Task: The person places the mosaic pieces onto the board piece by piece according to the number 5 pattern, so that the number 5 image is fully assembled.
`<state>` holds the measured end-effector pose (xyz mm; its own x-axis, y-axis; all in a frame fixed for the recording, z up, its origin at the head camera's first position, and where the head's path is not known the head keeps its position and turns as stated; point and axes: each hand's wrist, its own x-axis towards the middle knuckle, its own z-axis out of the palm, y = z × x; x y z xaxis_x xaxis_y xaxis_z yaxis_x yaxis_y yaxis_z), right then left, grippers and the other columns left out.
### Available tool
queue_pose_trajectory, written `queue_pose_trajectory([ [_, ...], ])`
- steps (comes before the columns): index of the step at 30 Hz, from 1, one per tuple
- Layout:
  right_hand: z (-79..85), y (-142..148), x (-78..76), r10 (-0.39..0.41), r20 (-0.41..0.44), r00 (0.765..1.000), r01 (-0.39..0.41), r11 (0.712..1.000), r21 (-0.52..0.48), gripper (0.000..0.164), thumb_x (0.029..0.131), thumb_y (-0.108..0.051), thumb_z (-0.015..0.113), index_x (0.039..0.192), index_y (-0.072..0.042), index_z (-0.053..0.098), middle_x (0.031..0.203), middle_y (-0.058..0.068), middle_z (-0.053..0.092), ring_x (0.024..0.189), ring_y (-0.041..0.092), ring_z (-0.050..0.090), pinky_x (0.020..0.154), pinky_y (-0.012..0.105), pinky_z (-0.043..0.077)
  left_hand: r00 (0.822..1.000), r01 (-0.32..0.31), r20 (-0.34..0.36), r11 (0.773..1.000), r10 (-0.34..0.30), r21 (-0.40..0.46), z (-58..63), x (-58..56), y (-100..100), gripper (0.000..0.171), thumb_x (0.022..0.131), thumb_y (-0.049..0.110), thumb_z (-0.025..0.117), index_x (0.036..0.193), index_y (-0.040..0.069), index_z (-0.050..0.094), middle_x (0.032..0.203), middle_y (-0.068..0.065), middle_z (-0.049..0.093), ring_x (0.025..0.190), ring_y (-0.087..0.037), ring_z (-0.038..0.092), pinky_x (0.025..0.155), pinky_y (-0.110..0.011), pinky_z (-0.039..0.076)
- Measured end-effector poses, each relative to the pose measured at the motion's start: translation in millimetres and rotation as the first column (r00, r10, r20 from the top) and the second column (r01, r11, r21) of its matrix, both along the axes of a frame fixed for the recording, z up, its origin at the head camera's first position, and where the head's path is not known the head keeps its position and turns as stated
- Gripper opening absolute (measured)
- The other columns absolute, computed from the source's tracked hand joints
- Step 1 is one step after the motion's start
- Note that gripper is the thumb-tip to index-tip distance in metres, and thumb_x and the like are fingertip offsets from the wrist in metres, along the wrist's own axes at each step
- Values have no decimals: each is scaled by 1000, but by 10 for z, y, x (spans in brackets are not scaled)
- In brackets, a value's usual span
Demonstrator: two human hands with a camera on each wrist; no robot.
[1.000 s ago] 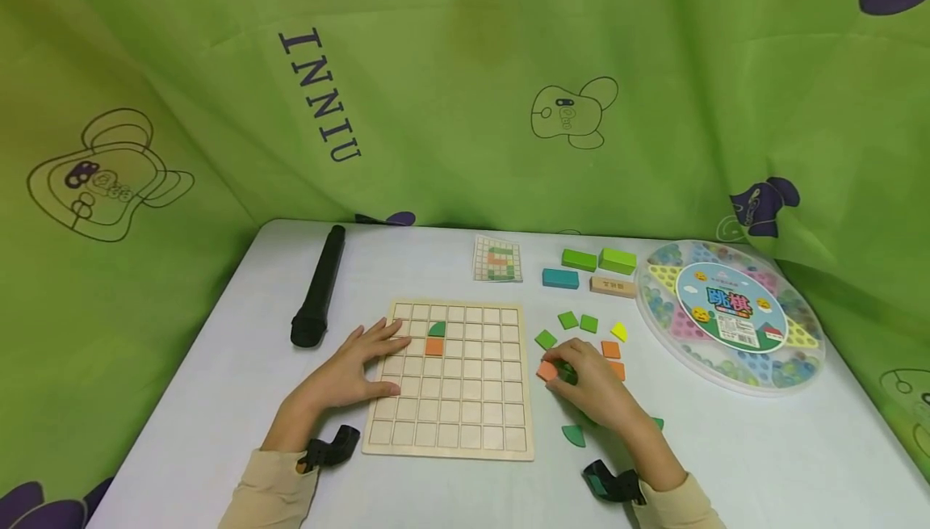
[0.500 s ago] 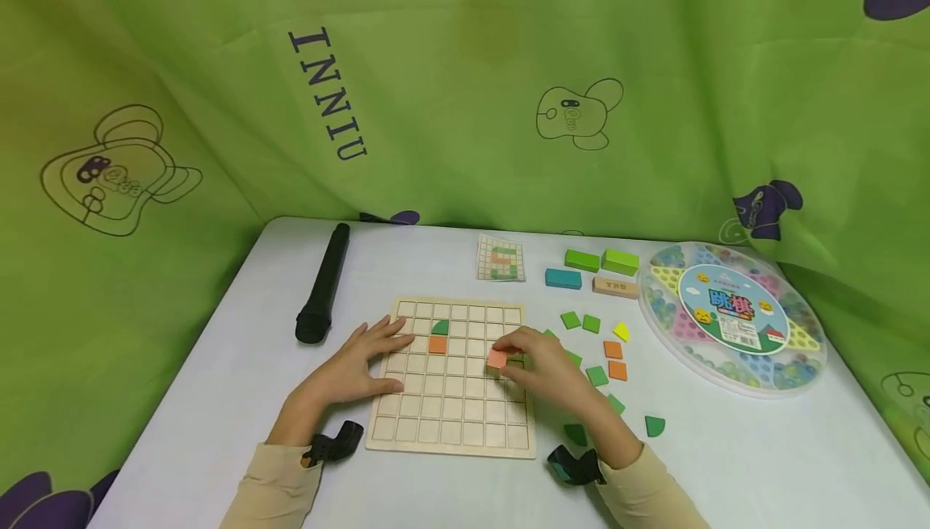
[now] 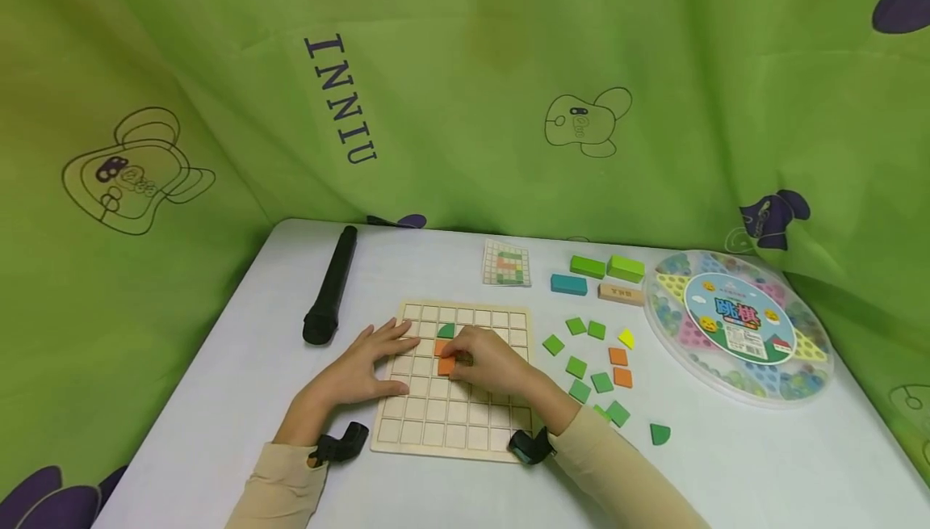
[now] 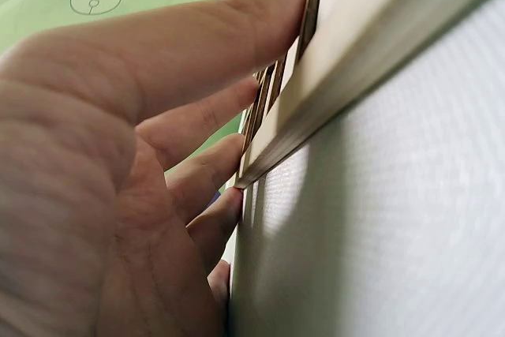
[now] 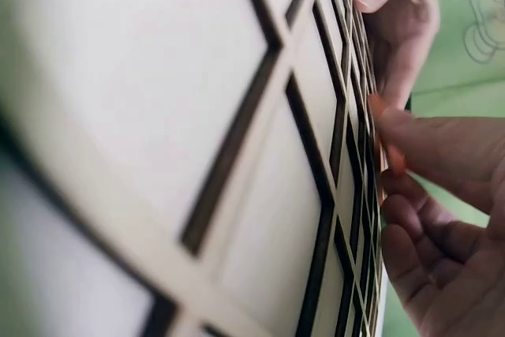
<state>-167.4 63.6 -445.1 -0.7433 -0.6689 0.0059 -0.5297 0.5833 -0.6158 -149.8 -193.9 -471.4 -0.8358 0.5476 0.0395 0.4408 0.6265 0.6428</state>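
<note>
A wooden grid board lies flat on the white table. My left hand rests on its left edge, fingers and thumb spread; the left wrist view shows the thumb along the rim. With thumb and fingertips my right hand pinches an orange square tile at a cell of the board. Just above it sits another orange square tile, partly hidden by my fingers, and above that a green quarter-circle tile. In the right wrist view the held tile is seen edge-on, so its seating cannot be told.
Green square tiles, two orange tiles, a yellow piece and a quarter-circle tile lie right of the board. Behind are a pattern card, blocks and a round Chinese checkers box. A microphone lies left.
My right hand has carried the orange tile left from the loose pieces to the board, below the other orange tile. My left hand has stayed on the board's edge.
</note>
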Motion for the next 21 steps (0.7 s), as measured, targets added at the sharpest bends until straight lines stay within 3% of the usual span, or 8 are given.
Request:
queue_pose_trajectory([
  [9, -31, -61, -13, 38, -51, 998, -35, 998, 61, 24, 83, -21, 74, 105, -12, 71, 92, -2, 59, 80, 9, 50, 71, 19, 44, 1000, 1, 1, 1000, -1, -10, 19, 1, 6, 74, 74, 36, 79, 137, 11, 51, 153, -11, 33, 144, -36, 20, 115, -60, 7],
  [21, -35, -26, -2, 44, -44, 998, -41, 997, 61, 31, 82, -22, 74, 111, -12, 69, 99, -1, 63, 87, 11, 54, 77, 23, 47, 1000, -1, 3, 1000, 1, -9, -8, -6, 10, 74, 74, 37, 79, 137, 11, 51, 153, -12, 33, 144, -36, 19, 115, -60, 7],
])
